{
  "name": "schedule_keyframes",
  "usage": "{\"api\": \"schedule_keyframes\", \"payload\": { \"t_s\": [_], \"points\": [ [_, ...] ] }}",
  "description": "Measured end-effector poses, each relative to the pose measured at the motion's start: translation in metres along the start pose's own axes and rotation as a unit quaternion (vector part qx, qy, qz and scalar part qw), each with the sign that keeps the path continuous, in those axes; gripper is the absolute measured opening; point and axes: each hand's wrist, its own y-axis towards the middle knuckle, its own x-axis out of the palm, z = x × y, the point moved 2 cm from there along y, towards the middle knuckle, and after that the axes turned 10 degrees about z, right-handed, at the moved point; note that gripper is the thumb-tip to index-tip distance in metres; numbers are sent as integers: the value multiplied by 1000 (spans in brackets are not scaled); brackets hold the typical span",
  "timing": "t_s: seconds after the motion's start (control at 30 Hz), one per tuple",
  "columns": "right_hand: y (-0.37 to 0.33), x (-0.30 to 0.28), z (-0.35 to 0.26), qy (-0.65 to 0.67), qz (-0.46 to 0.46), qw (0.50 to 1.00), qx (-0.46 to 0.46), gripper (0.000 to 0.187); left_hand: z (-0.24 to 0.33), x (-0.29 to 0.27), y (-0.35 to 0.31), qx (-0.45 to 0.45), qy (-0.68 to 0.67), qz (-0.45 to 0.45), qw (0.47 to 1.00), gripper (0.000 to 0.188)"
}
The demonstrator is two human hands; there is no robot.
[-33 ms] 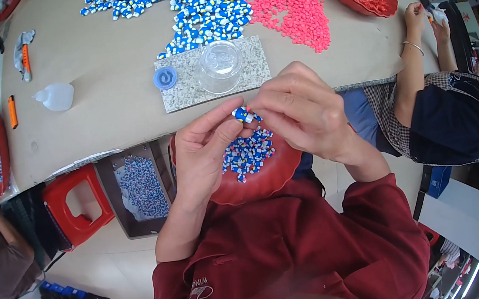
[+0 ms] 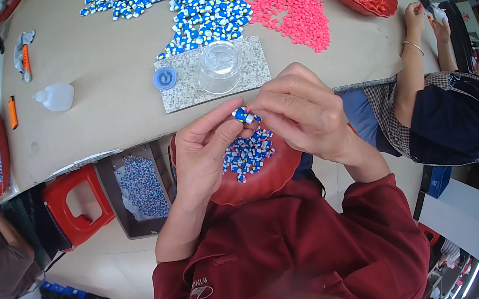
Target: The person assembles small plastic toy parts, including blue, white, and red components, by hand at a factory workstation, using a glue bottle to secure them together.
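Note:
My left hand pinches a small blue, white and yellow plastic figure between thumb and fingers. From the other side, my right hand closes its fingertips at a small pinkish-red piece touching the figure; the fingers hide part of it. Below both hands, a red scalloped bowl holds many blue and white figures with pink bits. Just beyond my hands, a clear plastic cup and a small blue round cap stand on a speckled grey board.
Blue-white figures and pink pieces lie heaped on the table. A white squeeze bottle and orange cutter are left. A red basin is far right. Co-workers sit on both sides; a grey crate stands beside me.

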Motion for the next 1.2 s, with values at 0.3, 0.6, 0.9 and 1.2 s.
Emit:
{"api": "schedule_keyframes", "payload": {
  "t_s": [0.3, 0.6, 0.9, 1.2],
  "points": [
    [-15, 5, -1, -22, -5, 1000, -17, 29, -7, 1, -1, -1, 12, 6, 1000, 30],
    [-27, 7, -1, -17, 9, 1000, 11, 34, -7, 0, -1, -12, 2, -20, 1000, 28],
    [-36, 6, -4, -76, -5, 996, -55, 35, -8, -3, 0, 18, 75, -8, 997, 27],
    [-8, -22, 58, -153, 3, 984, 91, 15, -21, -29, -8, 60, 474, -22, 878, 24]
  ]
}}
